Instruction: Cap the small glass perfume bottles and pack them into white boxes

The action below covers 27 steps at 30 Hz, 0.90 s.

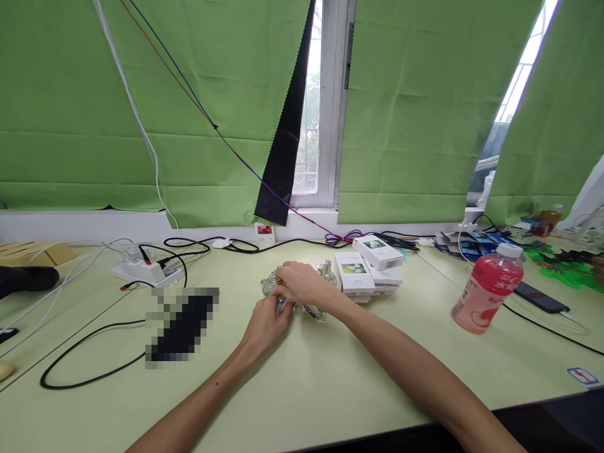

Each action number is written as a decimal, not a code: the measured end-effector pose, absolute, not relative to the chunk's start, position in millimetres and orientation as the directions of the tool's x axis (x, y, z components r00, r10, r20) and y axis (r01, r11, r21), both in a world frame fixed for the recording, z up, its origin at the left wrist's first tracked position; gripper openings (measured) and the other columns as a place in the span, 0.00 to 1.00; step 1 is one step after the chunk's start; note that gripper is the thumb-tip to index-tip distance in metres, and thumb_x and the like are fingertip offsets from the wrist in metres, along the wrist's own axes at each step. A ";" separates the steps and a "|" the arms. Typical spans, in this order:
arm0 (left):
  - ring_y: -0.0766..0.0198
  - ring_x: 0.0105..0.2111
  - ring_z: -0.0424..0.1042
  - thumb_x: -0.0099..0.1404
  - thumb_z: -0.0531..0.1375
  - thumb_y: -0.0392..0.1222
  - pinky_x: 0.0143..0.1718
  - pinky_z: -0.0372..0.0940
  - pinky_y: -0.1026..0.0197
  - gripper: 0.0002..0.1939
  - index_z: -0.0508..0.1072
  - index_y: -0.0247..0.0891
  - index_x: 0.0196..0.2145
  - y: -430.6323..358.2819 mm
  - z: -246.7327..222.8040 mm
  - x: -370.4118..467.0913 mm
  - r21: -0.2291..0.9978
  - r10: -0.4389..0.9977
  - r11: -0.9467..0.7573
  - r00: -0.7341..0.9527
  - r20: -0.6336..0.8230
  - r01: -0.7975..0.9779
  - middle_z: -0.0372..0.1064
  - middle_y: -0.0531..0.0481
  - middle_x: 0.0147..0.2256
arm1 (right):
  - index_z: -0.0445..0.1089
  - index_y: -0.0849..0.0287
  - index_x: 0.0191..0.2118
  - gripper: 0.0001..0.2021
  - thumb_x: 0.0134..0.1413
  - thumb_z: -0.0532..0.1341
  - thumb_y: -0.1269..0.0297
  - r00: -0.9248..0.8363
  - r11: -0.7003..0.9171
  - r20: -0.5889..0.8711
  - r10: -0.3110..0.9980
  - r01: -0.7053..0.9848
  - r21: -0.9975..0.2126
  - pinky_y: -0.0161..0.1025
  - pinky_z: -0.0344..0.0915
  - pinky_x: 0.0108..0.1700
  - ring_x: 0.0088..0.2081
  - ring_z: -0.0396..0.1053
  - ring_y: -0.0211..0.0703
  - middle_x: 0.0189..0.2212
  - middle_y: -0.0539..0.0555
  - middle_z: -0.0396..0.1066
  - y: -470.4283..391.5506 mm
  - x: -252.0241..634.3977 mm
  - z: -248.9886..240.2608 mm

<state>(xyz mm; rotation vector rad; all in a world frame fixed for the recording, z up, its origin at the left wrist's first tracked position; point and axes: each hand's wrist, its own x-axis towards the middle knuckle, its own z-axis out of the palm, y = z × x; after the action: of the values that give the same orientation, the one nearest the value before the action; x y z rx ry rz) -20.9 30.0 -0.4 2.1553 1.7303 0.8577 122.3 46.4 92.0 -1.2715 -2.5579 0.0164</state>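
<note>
Near the back middle of the table, my left hand (270, 319) closes low around a shiny, clear glass bottle (268, 283), mostly covered by my fingers. My right hand (302, 284) reaches over from the right, its fingers bent and pressed together just above the left fingertips. A bit of orange-brown shows between the hands; what the right fingers pinch is hidden. Right behind my right wrist stand more small glass bottles (326, 270) with silver caps. Beside them lie several white boxes (355, 273) with a flower picture, one stacked on top.
A pink drink bottle (491, 289) stands at the right, before a phone (540, 297) on a cable. At the left are a white power strip (141, 270), a blurred dark object (184, 327) and looping black cable (61, 384). Green curtains (410, 113) hang behind.
</note>
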 end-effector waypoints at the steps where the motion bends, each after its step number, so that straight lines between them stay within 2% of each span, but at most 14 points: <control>1: 0.51 0.33 0.76 0.67 0.53 0.48 0.32 0.62 0.57 0.10 0.68 0.40 0.34 29.9 -0.3 -20.9 0.535 0.950 -0.265 0.122 0.288 0.802 0.77 0.44 0.33 | 0.73 0.59 0.36 0.09 0.63 0.61 0.59 -0.571 0.611 0.245 0.784 0.779 -0.139 0.36 0.50 0.30 0.35 0.69 0.44 0.38 0.56 0.73 46.3 122.3 92.2; 9: 0.49 0.35 0.77 0.68 0.53 0.50 0.32 0.63 0.57 0.11 0.68 0.40 0.34 29.1 0.2 -19.8 0.545 0.954 -0.255 0.117 0.275 0.799 0.77 0.43 0.33 | 0.70 0.60 0.30 0.11 0.62 0.63 0.59 -0.565 0.620 0.269 0.780 0.755 -0.214 0.35 0.49 0.30 0.33 0.65 0.40 0.33 0.54 0.70 48.5 123.5 89.1; 19: 0.50 0.35 0.76 0.68 0.52 0.50 0.31 0.62 0.58 0.11 0.66 0.41 0.37 27.6 1.2 -19.4 0.530 0.951 -0.264 0.126 0.281 0.806 0.76 0.45 0.33 | 0.70 0.59 0.29 0.09 0.59 0.60 0.63 -0.550 0.622 0.297 0.781 0.732 -0.278 0.35 0.47 0.29 0.28 0.57 0.38 0.25 0.50 0.65 57.4 120.7 78.3; 27: 0.51 0.33 0.76 0.68 0.54 0.49 0.31 0.62 0.58 0.11 0.67 0.40 0.37 28.5 -1.1 -20.1 0.531 0.948 -0.273 0.129 0.292 0.802 0.77 0.44 0.33 | 0.71 0.58 0.29 0.08 0.58 0.59 0.64 -0.483 0.547 0.272 0.832 0.796 -0.259 0.36 0.46 0.27 0.28 0.57 0.39 0.27 0.52 0.66 48.7 116.8 83.2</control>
<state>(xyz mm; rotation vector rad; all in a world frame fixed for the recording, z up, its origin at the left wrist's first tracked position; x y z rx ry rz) -20.1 28.5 -1.1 2.1618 1.7217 0.8606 116.8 48.7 83.2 -1.3345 -2.4229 0.1376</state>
